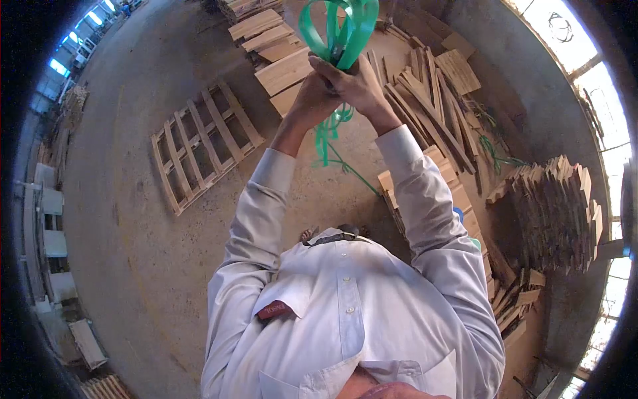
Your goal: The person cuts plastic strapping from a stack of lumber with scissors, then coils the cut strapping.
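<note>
Both my hands are raised in front of me and closed together around a bundle of green plastic strapping. My left hand grips it from the left, my right hand from the right, the two touching. Loops of the strap rise above my fists and loose ends hang down below them toward the floor. I wear a pale long-sleeved shirt.
A wooden pallet lies on the concrete floor to the left. Stacks of boards sit behind my hands. Loose planks and a board pile lie to the right, with more green strap on them.
</note>
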